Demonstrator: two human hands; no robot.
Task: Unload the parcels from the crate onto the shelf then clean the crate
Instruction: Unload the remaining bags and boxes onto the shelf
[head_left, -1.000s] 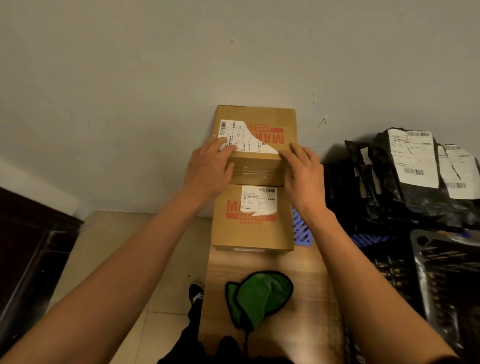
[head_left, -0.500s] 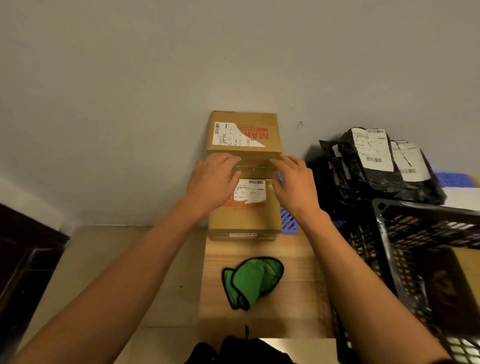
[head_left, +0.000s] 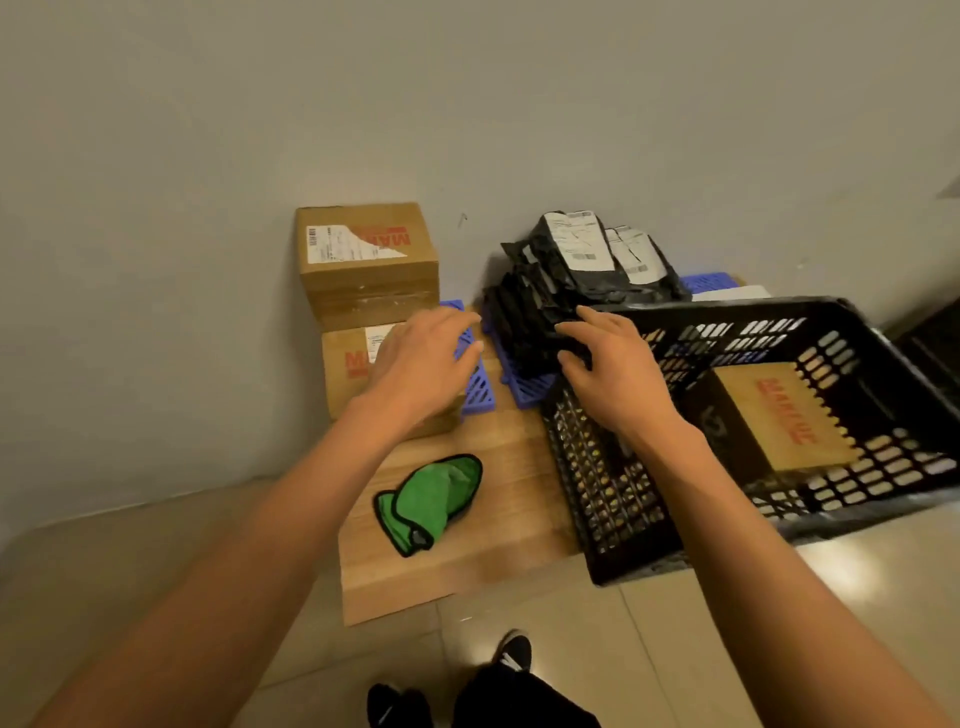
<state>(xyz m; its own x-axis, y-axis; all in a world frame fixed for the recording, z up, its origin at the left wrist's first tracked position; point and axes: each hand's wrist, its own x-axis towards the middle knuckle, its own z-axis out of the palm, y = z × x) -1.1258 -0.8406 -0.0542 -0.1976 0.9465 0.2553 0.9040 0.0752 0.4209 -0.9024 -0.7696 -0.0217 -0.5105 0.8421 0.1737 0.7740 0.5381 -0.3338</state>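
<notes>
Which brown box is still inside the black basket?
The cardboard box with red letters lying flat in the black crate on the right. The other two boxes are stacked against the wall on the left, outside it.

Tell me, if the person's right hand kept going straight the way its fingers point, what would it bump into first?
Probably the stack of black mailer bags. The right hand hovers open by the black crate's near corner, fingers aimed up-left at the bags. Depth is unclear from this single view, so it might clip the crate's rim first.

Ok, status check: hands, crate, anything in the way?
Both hands empty: left hand open over the lower box, right hand open at the crate rim. One box left inside. Nothing blocking it.
</notes>
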